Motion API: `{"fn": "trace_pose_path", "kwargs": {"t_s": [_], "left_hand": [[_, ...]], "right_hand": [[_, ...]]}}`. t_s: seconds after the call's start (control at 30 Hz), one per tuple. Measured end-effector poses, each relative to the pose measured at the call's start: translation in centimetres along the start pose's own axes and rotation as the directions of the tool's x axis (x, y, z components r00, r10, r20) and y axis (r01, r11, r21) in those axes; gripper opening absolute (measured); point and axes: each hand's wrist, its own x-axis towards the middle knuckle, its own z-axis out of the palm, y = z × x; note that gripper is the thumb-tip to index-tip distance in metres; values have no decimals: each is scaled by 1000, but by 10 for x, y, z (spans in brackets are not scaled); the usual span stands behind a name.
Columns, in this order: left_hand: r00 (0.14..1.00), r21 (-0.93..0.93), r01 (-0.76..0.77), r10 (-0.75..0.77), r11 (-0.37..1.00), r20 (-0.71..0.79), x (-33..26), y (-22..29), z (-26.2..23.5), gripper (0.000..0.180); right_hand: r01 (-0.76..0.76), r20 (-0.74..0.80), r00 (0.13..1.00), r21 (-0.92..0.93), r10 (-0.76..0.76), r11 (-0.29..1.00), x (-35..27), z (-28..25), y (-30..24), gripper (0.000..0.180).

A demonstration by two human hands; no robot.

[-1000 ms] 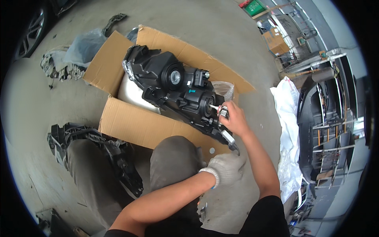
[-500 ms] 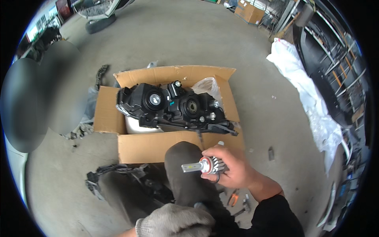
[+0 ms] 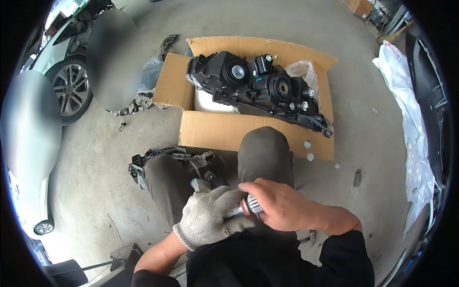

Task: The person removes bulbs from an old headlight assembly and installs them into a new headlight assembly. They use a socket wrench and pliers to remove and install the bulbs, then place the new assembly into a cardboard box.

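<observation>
An LED headlight bulb (image 3: pixel 245 207) with a red ring and a ribbed silver base is held between both hands, above my lap. My left hand (image 3: pixel 210 215), in a grey knit glove, is closed around its tip end, hiding most of the tip. My bare right hand (image 3: pixel 282 205) grips the ribbed base. Past my knees, a black headlight assembly (image 3: pixel 258 86) lies back side up across an open cardboard box (image 3: pixel 215 130). Two round openings show in its back.
Another dark headlight-like part (image 3: pixel 138 167) lies on the floor beside my left knee. To the left is a white car (image 3: pixel 28 201), with its wheel (image 3: pixel 71 88) near a blurred patch. White plastic sheeting (image 3: pixel 406 119) and black panels line the right side. Two small discs (image 3: pixel 307 144) rest on a box flap.
My gloved left hand has come up from my lap and closed on the bulb's tip. My right hand has brought the bulb in toward it. The view has shifted left and down.
</observation>
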Motion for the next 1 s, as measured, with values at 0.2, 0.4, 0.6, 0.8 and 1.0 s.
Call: {"fn": "trace_pose_path", "kwargs": {"t_s": [0.2,0.4,0.6,0.8,1.0], "left_hand": [[991,29,20,-16,999,-135,-6,3,19,48],[985,109,-3,22,994,-169,-11,4,29,44],[995,-145,42,-55,989,-86,-21,4,30,45],[991,-188,32,-56,982,-120,-24,5,38,45],[983,-112,25,-45,993,-176,-27,7,49,45]], "right_hand": [[-214,239,961,331,137,919,-9,-12,11,59],[-199,86,980,377,180,905,-17,16,13,41],[-21,75,997,254,3,967,-21,19,18,41],[-76,63,996,370,56,926,-27,21,15,38],[-168,133,983,366,127,916,-35,20,16,37]]}}
